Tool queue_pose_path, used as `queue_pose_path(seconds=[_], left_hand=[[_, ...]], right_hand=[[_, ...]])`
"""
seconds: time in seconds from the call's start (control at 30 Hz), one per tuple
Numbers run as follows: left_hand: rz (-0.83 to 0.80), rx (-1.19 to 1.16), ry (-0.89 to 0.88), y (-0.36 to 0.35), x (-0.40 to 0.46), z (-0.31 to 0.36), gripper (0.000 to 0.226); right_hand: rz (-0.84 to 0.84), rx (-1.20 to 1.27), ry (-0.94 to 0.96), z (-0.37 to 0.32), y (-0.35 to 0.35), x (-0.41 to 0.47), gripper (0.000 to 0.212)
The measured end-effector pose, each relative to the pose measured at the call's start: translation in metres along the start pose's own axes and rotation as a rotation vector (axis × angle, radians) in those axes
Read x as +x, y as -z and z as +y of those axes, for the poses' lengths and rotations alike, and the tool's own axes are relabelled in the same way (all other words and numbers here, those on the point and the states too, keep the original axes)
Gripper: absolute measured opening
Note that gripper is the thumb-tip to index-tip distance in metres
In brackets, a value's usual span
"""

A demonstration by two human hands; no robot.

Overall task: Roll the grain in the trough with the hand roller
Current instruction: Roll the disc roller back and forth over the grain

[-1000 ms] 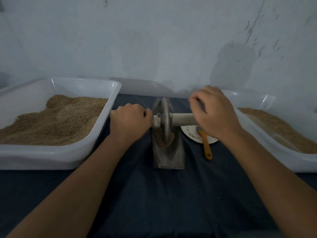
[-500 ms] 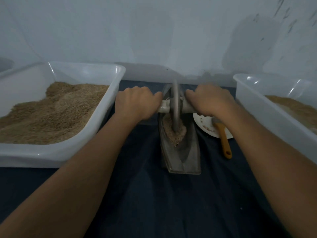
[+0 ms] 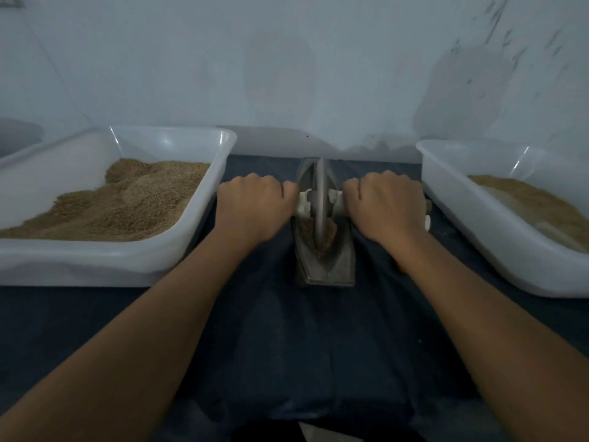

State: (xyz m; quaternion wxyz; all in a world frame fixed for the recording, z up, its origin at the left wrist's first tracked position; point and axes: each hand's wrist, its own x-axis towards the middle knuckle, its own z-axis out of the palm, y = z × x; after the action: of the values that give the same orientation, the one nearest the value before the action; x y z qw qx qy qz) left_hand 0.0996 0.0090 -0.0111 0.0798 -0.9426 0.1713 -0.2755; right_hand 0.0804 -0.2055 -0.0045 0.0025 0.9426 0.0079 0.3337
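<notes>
Nearest the camera, two bare forearms reach forward over a bench (image 3: 287,346) covered in dark blue cloth. Past the wrists stands the trough (image 3: 325,266), a narrow grey metal boat-shaped vessel set lengthwise away from the person, its flat near end resting on the cloth. Inside it, brown grain (image 3: 328,237) lies piled against the base of the hand roller (image 3: 319,199), a thin metal disc standing upright on edge in the trough with a pale crossbar handle through its centre. The left hand (image 3: 255,208) is clenched round the left end of that handle, its fingers curled under and knuckles up, the thumb side close against the disc. The right hand (image 3: 385,205) grips the right end in the same way, fingers wrapped over the bar, so the two fists sit level with each other on either side of the disc. Just behind the right wrist a small bit of white and a sliver of orange peek out; what they belong to cannot be told. To the left, beside the left hand, sits a large white plastic tub (image 3: 197,250) holding a heap of tan grain that slopes up toward its far left. To the right, beside the right hand, a second white tub (image 3: 462,218) holds a shallower layer of the same tan grain. Behind everything rises a pale, scuffed wall (image 3: 287,74), with dark marks at upper right.
</notes>
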Motion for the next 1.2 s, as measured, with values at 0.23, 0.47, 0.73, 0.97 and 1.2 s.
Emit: queue_pose_path(seconds=[0.23,0.47,0.73,0.97,1.2], left_hand=[[0.172,-0.262,0.073,0.012,-0.058,-0.004,0.043],[0.126,-0.03,-0.041,-0.001,-0.025,-0.005,0.024],[-0.002,-0.148,0.239,-0.036,0.049,-0.008,0.05],[-0.018,-0.011,0.071,-0.02,0.029,-0.003,0.077],[0.077,0.045,-0.056,-0.01,-0.001,-0.004,0.009]], right_hand=[[0.259,0.044,0.185,-0.009,0.029,-0.032,0.049],[0.09,0.021,0.022,-0.001,0.0,-0.005,0.054],[-0.128,0.096,-0.042,0.01,-0.034,0.048,0.051],[0.0,0.124,-0.068,0.006,-0.029,0.026,0.05],[0.111,0.086,-0.054,-0.002,-0.011,-0.003,0.055]])
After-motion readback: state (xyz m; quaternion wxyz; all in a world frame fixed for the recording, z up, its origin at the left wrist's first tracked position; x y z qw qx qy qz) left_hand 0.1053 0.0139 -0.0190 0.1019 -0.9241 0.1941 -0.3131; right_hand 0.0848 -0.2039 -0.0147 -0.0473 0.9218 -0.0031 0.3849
